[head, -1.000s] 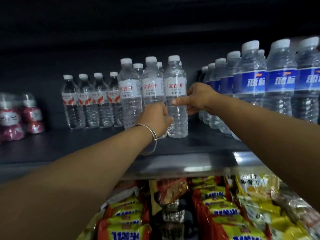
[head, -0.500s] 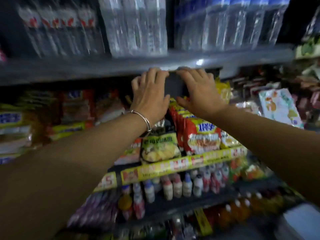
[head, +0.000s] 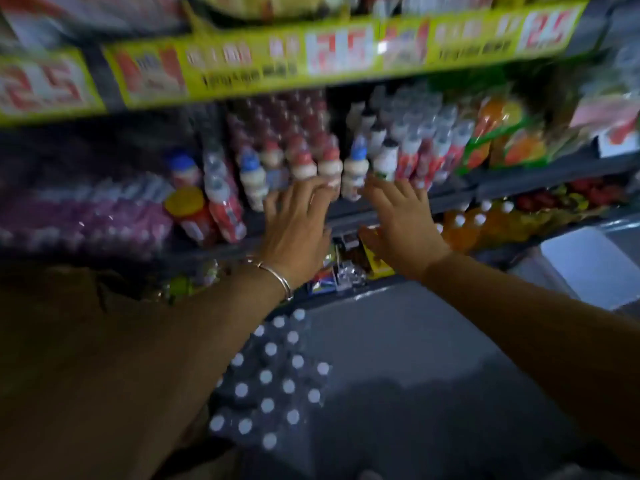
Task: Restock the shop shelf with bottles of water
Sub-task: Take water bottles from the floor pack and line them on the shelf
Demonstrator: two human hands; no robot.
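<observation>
While your head camera is pointing down at the lower shelves, your left hand [head: 298, 230] is hovering at the centre of the frame with its fingers spread wide and holding nothing. Your right hand [head: 401, 230] is hovering just beside it, to the right of centre, fingers also splayed wide and empty. Both palms are facing away from you. A thin silver bangle [head: 277, 277] is sitting on your left wrist.

Below your arms, in the lower middle of the frame, a pack of water bottles [head: 273, 379] is standing on the grey floor [head: 415, 358], its white caps showing from above in rows; your left forearm is crossing over its upper left corner. The pack is lying well below both hands, and neither hand is touching it.

Behind your fingertips, across the middle of the frame, small drink bottles [head: 294, 161] with red and blue caps are crowding a dark shelf [head: 450, 195]. Orange drink bottles [head: 474, 226] are standing on a lower level to the right of your right hand. At the left of the frame, purple wrapped packs [head: 86, 216] are lying blurred. Along the top of the frame, a yellow price strip [head: 311, 53] with red and white figures is running across the edge of a higher shelf; its print is too smeared to read. A pale box-like shape [head: 588, 261] is showing at the right edge, and I cannot tell what it is.
</observation>
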